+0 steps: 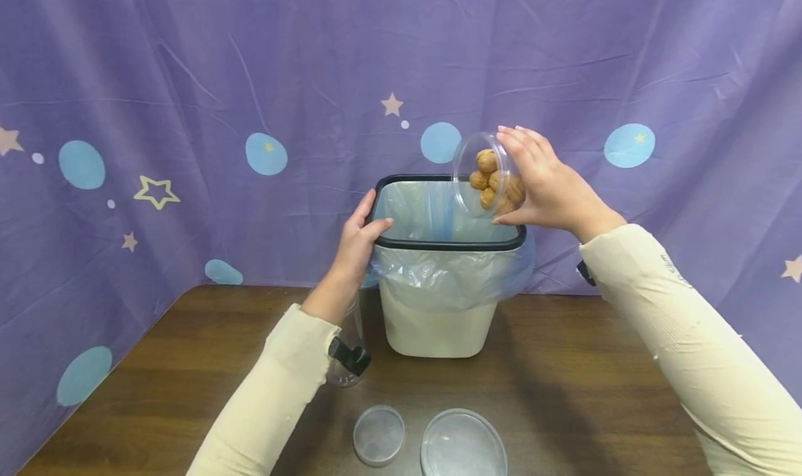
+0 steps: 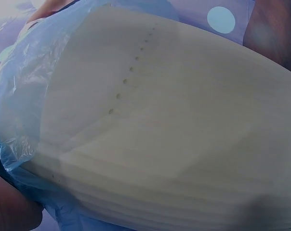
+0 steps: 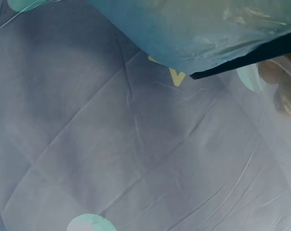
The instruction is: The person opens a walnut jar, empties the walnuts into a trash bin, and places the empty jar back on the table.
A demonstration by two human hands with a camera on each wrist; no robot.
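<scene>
A white trash bin [image 1: 438, 326] with a black rim [image 1: 451, 245] stands upright on the table, lined with a translucent blue bag [image 1: 432, 281]. At its left side my left hand [image 1: 352, 253] grips the rim, thumb over the edge. Over the bin's right part, my right hand [image 1: 551, 187] holds a clear plastic container [image 1: 462, 191] tipped on its side, mouth facing left. Several walnuts [image 1: 486, 161] are inside the container. The left wrist view shows the bin's wall [image 2: 174, 110] close up; in the right wrist view, walnuts [image 3: 287, 98] appear at the right edge.
Two round clear lids, a small one [image 1: 379, 435] and a larger one [image 1: 464, 445], lie at the front of the wooden table [image 1: 564, 365]. A clear jar [image 1: 344, 377] stands partly hidden behind my left wrist. A purple curtain [image 1: 326, 58] hangs behind.
</scene>
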